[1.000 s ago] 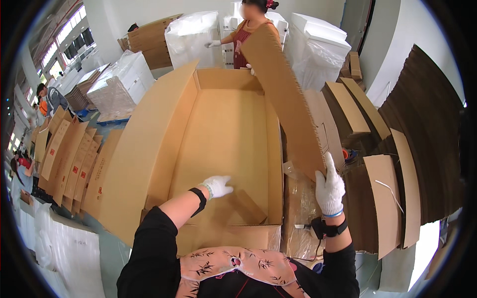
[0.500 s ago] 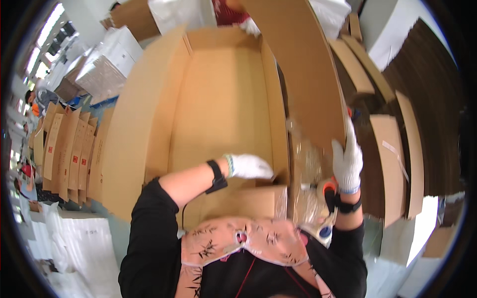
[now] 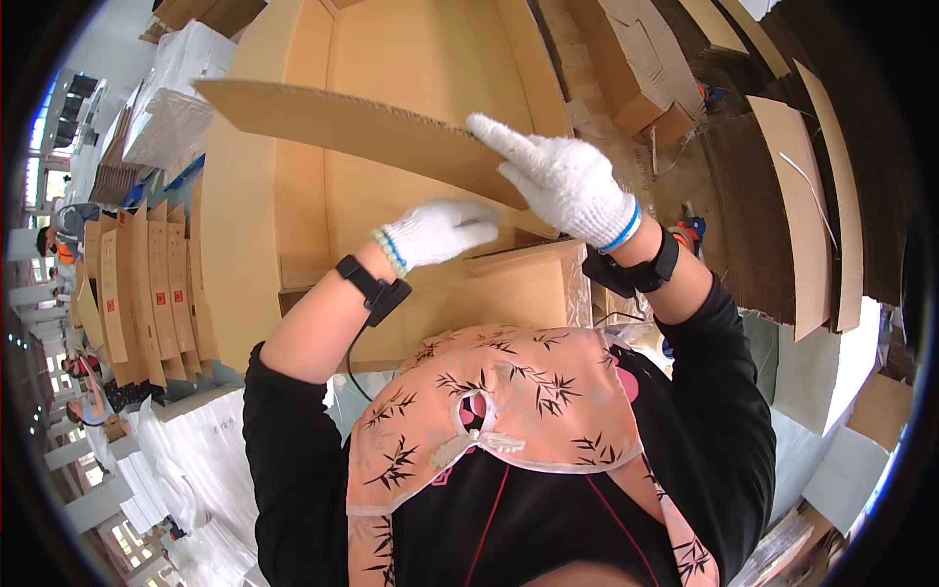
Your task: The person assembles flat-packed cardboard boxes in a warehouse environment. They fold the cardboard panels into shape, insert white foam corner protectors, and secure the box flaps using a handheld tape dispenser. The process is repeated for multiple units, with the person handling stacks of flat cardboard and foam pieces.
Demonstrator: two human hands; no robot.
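The right hand grips the cardboard flap at twelve o'clock, over the big open box. The left hand, fingers loosely curled, reaches beneath it, holding nothing.

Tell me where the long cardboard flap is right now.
In the head view, the long cardboard flap spans upper centre above the open carton, its right end under the right hand, the left hand just below it.

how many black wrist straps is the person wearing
2: one black wrist strap on the left forearm behind the left hand, the other on the right wrist below the right hand.
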